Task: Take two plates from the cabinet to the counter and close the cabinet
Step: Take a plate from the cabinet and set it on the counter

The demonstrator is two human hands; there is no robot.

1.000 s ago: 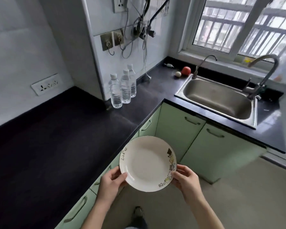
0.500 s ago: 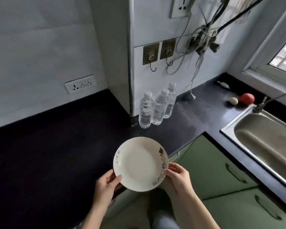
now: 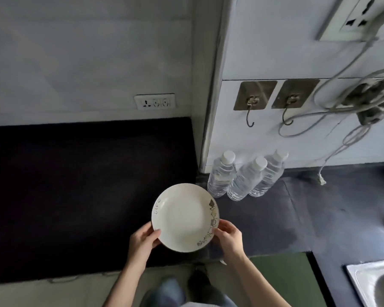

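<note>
- Black stone-look counter (image 3: 80,187) is filling the left and middle of the view, its dark top lying bare under the plate; the front edge is running just below the hands, so a plate put down too near that edge is risking a tip onto the floor.
- Three water bottles (image 3: 242,177) are standing upright in a row against the wall, just beyond and to the right of the plate; a forward push while lowering is likely to knock the nearest one over.
- White plate (image 3: 185,217), with a printed pattern along its right rim and small lettering on the left, is being held roughly level above the counter near its front edge. Whether a second plate is stacked beneath it, I cannot tell. Whether it is already touching the counter is also unclear.
- Left hand (image 3: 142,241) is gripping the plate's lower left rim, thumb on top and fingers underneath.
- Right hand (image 3: 228,237) is gripping the lower right rim the same way; both grips are sitting on the near side only, so the far rim is hanging unsupported and may dip and strike the stone first, chipping the glaze.
- Cabinet is lying out of view, so its door is probably waiting open.
</note>
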